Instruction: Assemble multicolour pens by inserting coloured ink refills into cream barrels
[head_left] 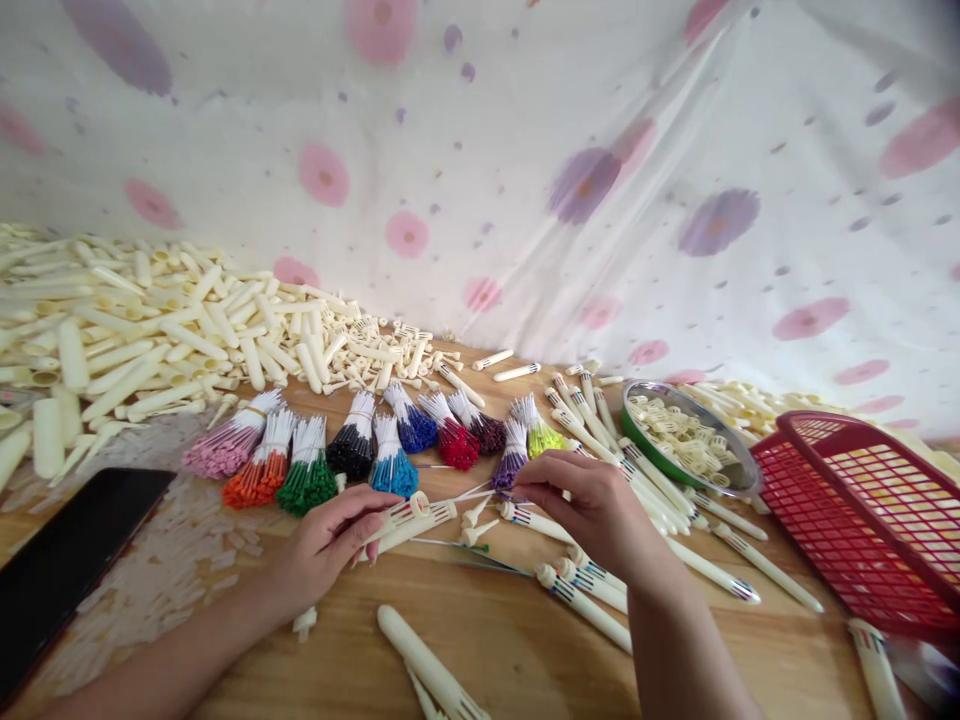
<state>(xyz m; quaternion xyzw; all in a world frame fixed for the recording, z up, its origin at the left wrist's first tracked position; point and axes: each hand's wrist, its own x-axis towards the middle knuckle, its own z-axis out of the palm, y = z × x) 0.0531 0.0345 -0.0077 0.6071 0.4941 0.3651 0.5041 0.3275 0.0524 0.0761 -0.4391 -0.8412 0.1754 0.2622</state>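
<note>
My left hand (341, 530) is closed around cream slotted pen barrels (418, 524), their slotted ends pointing right. My right hand (589, 495) is pinched beside the purple refill bundle (512, 452). A thin white refill (466, 495) reaches from near the barrels to its fingertips, which partly hide its end. Beyond my hands stand banded refill bundles with coloured tips, among them pink (232, 438), orange (259, 465), green (306, 470), black (355, 440) and red (451, 435). Small cream plungers (474, 525) and a few loose refills lie between my hands.
A heap of cream barrels (150, 320) fills the back left. A black phone (75, 560) lies left, by scattered clear pieces (172, 570). Assembled pens (592, 600) lie on the right, near a metal bowl of cream parts (750, 470) and a red basket (847, 520).
</note>
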